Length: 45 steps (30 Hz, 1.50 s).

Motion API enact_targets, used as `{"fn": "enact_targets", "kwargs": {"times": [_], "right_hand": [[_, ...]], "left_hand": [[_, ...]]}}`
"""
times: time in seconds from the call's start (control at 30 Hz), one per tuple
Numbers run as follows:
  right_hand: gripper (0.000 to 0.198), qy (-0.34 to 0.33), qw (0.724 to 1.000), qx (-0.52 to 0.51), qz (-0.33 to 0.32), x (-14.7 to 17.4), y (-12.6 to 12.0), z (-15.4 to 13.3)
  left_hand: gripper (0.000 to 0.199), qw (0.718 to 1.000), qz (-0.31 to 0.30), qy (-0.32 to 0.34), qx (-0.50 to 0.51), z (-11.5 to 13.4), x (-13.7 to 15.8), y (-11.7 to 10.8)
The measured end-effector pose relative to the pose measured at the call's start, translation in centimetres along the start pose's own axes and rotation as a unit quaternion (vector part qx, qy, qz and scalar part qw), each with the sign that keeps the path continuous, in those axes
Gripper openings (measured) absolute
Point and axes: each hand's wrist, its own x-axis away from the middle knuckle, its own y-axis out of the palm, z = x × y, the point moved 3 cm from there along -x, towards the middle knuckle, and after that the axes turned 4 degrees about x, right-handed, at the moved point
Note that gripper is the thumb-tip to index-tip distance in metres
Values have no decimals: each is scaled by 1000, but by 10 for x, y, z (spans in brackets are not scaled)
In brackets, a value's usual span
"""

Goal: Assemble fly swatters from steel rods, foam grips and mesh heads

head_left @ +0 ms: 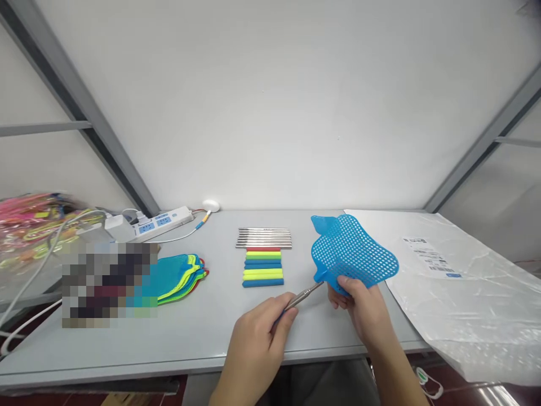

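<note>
My left hand (262, 332) is closed around a thin metal rod (302, 295), with a bit of blue showing at the fingers. The rod slants up to the right, and its tip is at the narrow neck of a blue mesh fly swatter head (350, 248). Whether tip and neck are joined I cannot tell. My right hand (359, 307) pinches the lower edge of that head, thumb on top. Beyond my left hand lies a row of coloured grip tubes (262, 273) in blue, yellow, green and red. Several silver rods (264, 237) lie side by side behind them.
More swatter heads (175, 276) are stacked at the left, partly under a pixelated patch. Behind them are a white power strip (164, 223) with cables and plastic-bagged colourful items (38, 225). A white plastic mailer (456, 282) covers the right side and hangs over the front edge.
</note>
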Motion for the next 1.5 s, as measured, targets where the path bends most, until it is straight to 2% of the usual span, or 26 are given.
{"fn": "enact_targets", "kwargs": {"times": [0.17,0.5,0.83,1.2,1.5], "right_hand": [[22,-11,998,-13,63,1,-8,5],[27,15,994,-99,52,2,-1,21],[27,17,982,-142,124,10,1,27],[31,27,976,-163,144,15,6,26],[31,18,988,-119,100,16,-4,34]], "left_hand": [[27,999,18,10,-42,-8,-1,5],[30,998,0,24,-56,-7,-5,7],[28,997,9,37,-70,-11,-2,6],[29,995,5,48,-86,-13,-2,8],[30,994,-11,46,-98,-13,-2,8]]}}
